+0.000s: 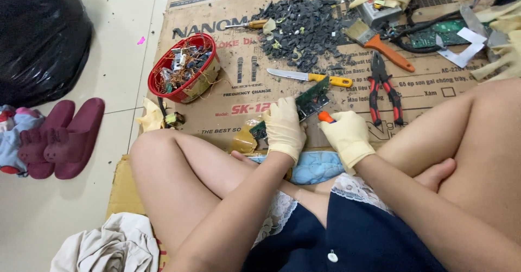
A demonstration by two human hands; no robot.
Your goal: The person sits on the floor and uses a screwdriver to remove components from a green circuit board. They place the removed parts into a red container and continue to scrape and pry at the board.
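I sit cross-legged on flattened cardboard (228, 96). My left hand (283, 128), in a pale yellow glove, grips a green circuit board (312, 98) and holds it tilted above the cardboard. Also gloved, my right hand (347, 136) is closed around a tool with an orange handle (324, 117), its tip against the board's lower edge. The tool's working end is hidden.
A red basket (184, 68) of wire scraps stands at left. A yellow-handled knife (312, 77), red pliers (384, 87), a brush (374, 41), a screwdriver (251, 24) and a dark chip pile (301, 28) lie ahead. Maroon slippers (65, 136) and a black bag (38, 33) sit on the tiles.
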